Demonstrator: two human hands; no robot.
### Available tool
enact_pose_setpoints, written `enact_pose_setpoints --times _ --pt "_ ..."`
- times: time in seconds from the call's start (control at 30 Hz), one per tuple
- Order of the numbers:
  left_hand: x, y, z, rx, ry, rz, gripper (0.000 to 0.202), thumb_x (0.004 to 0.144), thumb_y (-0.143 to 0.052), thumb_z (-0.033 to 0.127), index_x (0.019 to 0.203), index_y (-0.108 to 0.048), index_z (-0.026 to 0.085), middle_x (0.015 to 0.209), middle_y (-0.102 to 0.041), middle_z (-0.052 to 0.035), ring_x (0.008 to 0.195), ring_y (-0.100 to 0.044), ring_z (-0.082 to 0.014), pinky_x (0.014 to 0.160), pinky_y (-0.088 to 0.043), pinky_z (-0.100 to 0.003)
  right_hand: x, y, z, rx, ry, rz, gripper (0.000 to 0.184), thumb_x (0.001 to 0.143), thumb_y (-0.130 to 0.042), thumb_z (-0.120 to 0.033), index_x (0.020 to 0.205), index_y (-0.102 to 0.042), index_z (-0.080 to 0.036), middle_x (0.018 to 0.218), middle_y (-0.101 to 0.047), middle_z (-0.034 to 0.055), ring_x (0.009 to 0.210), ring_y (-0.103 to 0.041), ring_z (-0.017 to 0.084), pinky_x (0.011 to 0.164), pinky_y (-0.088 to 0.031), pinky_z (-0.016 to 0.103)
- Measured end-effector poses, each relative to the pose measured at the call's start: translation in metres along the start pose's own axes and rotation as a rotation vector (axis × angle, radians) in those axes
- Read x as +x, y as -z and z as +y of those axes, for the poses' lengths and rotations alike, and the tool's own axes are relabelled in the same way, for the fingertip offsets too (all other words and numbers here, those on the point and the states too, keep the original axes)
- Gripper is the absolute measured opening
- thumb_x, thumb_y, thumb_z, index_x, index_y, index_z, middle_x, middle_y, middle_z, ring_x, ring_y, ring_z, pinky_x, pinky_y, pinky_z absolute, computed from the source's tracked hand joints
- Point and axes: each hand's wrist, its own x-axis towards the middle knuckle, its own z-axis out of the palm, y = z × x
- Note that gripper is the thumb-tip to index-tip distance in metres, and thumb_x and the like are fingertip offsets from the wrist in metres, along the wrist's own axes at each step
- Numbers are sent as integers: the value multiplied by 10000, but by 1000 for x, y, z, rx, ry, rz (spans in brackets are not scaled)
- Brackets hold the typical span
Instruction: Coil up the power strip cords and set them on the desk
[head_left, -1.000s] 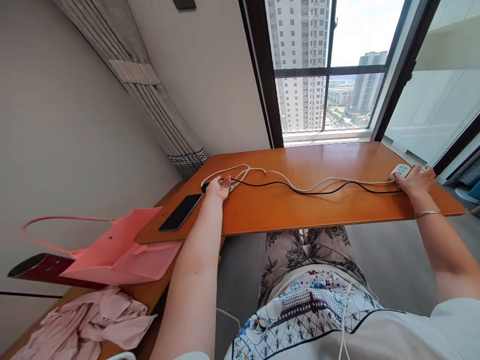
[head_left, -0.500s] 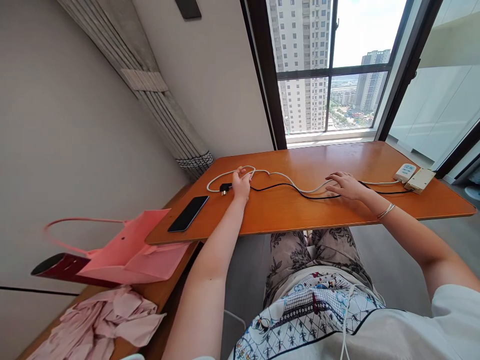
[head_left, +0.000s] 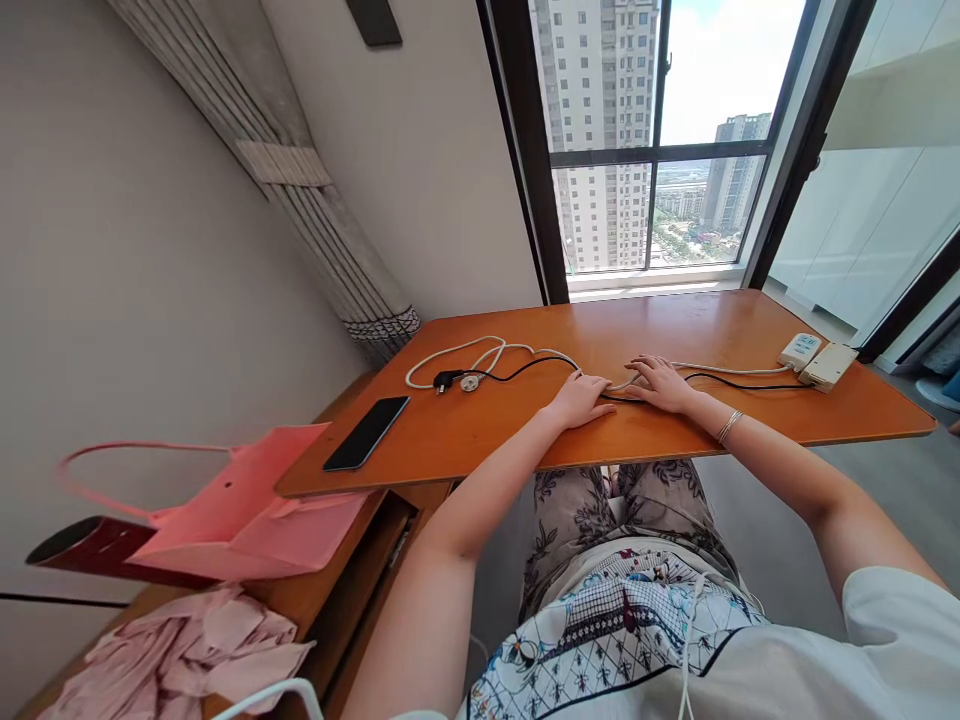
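A white cable (head_left: 694, 367) and a black cable (head_left: 750, 384) run across the orange wooden table (head_left: 525, 440). My left hand (head_left: 581, 398) and my right hand (head_left: 658, 383) lie close together at the table's middle, fingers curled over both cables where they cross. The cables' plug ends (head_left: 459, 381) lie loose at the left. At the far right the cables reach a white adapter (head_left: 799, 350) and a cream power strip (head_left: 828, 366). I cannot tell whether the fingers pinch the cables or just rest on them.
A black phone (head_left: 367, 433) lies face up near the table's left corner. A pink bag (head_left: 247, 505) and crumpled pink cloth (head_left: 180, 650) rest on a lower shelf at the left. A large window (head_left: 645, 150) stands behind the table.
My left hand left the plug ends and slid right to the table's middle. My right hand came in from the power strip at the right, so both hands now meet on the cables.
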Motion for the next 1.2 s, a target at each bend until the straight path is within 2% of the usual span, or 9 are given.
enact_pose_setpoints --times 0.17,0.27,0.37,0.5,0.7,0.8,0.97,1.03,1.2 --pt "6 -4 -2 8 -21 77 261 931 -581 275 1121 -734 182 1109 -732 -123 1081 -666 -261 1037 -463 -434 1 0 -3 -22 16 -87 614 964 -479 -591 1415 -543 -180 1419 -566 160 1388 -452 324 1207 -213 546" --pt "6 -5 -3 -11 -39 86 267 937 -539 183 1088 -760 197 1040 -741 -107 1011 -684 -245 956 -498 -393 0 2 -6 -59 37 -115 633 933 -540 -602 1389 -568 -164 1349 -610 166 1294 -532 329 1181 -251 536" --pt "2 -5 -5 -55 -60 100 282 951 -530 185 1102 -763 234 1028 -745 -80 982 -695 -215 884 -515 -335 -1 5 -6 -100 62 -121 580 917 -588 -573 1338 -611 -175 1292 -640 161 1232 -572 326 1108 -339 499" --pt "-2 -3 -8 -78 -80 110 275 947 -544 211 1118 -756 243 1070 -743 -72 1010 -691 -213 879 -529 -326 0 10 -6 -182 129 -174 408 978 -526 -476 1203 -681 -173 1179 -685 151 1124 -631 291 987 -416 415" --pt "-3 4 -6 -149 -52 169 269 939 -528 203 1100 -744 205 1086 -729 -88 1056 -674 -219 923 -528 -344 1 21 -29 -284 175 -181 303 997 -456 -279 1170 -659 -135 1118 -705 156 1014 -672 273 869 -445 354" --pt "-1 11 -3 -259 -56 249 242 951 -533 244 1061 -745 199 1028 -733 -81 993 -680 -207 888 -528 -336 4 31 -42 -276 185 -164 297 1002 -449 -270 1177 -649 -138 1129 -706 148 1001 -677 267 838 -444 337" --pt "1 32 -1 -374 -70 382 261 974 -510 313 1076 -719 194 1023 -739 -81 956 -675 -202 875 -502 -326 13 61 -49 -169 134 -107 340 1051 -367 -338 1087 -663 -174 1087 -717 114 949 -677 235 760 -423 303" --pt "2 42 -6 -322 -20 406 273 975 -498 337 1061 -710 188 988 -739 -89 931 -672 -222 882 -489 -353 17 80 -50 -97 128 -16 341 1049 -357 -332 1037 -663 -182 1033 -719 98 906 -664 220 752 -411 296" --pt "1 63 -33 -192 178 450 181 910 -543 278 816 -668 188 829 -713 -89 844 -652 -249 887 -467 -401 27 134 -57 156 191 255 376 1035 -365 -386 916 -654 -178 828 -656 53 805 -592 183 748 -395 293"
